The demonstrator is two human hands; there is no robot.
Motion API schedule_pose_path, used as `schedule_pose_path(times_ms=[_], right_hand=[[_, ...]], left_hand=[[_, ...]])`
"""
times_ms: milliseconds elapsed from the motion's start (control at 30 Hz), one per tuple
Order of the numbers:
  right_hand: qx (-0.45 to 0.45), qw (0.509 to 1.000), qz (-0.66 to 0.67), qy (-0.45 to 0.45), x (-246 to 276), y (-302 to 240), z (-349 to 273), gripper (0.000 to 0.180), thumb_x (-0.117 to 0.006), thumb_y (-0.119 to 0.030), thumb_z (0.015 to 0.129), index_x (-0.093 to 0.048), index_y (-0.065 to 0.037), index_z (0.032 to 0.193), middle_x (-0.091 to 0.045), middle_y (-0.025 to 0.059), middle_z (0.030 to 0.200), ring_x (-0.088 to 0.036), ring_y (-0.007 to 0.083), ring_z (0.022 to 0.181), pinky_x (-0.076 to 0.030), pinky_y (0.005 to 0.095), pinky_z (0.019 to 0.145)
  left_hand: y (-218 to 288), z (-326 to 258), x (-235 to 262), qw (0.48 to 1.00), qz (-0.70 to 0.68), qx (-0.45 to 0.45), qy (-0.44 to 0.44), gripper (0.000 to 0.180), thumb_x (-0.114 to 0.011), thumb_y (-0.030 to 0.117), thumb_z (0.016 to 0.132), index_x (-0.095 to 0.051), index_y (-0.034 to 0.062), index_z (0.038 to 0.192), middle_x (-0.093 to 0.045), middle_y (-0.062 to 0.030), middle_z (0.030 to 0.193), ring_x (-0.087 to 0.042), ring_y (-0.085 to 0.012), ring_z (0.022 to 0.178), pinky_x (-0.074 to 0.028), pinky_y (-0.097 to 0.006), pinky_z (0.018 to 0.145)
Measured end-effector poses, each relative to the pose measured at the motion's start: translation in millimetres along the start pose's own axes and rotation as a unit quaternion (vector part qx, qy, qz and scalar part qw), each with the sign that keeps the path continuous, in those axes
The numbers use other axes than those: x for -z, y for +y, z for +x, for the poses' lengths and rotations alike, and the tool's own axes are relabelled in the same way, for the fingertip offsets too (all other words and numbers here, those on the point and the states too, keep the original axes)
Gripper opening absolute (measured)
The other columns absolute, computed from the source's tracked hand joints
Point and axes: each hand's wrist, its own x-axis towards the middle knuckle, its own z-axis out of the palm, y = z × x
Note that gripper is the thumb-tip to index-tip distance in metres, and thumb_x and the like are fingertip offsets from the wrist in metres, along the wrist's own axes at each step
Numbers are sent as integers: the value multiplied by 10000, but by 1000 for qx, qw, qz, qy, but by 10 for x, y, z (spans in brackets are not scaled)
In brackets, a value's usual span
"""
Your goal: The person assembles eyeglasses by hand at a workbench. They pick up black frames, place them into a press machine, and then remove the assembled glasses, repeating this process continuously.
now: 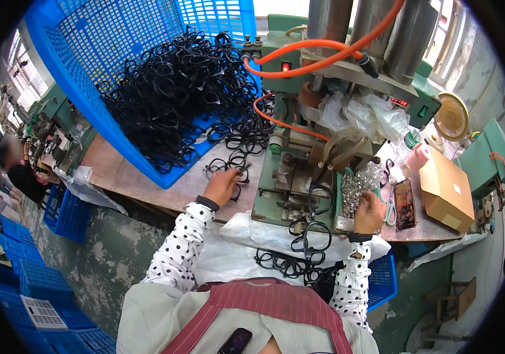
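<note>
My left hand (222, 186) is at the bench left of the press, its fingers closed on a black eyeglass frame (236, 190) at the edge of several loose ones. My right hand (369, 213) dips into a tray of small shiny metal parts (351, 190), fingertips pinched together; what they hold, if anything, is too small to make out. Between my hands stands the green press (270, 203). Black eyeglass frames (317, 237) hang at its front edge, above more frames (288, 264) on the white sheet over my lap.
A big blue basket (81, 97) heaped with black eyeglass frames (176, 88) stands at the back left. Orange hoses (323, 46) arch over the press. Scissors (390, 212), a phone (405, 203) and a cardboard box (444, 192) lie on the right. Another person sits far left.
</note>
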Motion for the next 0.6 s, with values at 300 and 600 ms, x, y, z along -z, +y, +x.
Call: schedule_pose_path(times_ms=[300,600], right_hand=[[-159,920,342,-104,130,-638,196,164,-688,-9,788,-731,-9,947,-681,5,772,-530,47,644,-438,204,614],[-217,832,488,-151,265,-1315,178,440,-736,1,732,-518,1,1114,-689,79,844,-582,65,695,-419,192,585]], left_hand=[[1139,55,149,947,-44,-127,293,240,-638,9,814,-611,19,1052,-648,-83,863,-606,-265,741,-474,-368,736],[2081,109,1,896,-92,-417,120,442,-737,132,757,-618,81,1179,-663,-51,1000,-625,-246,842,-487,-404,826]])
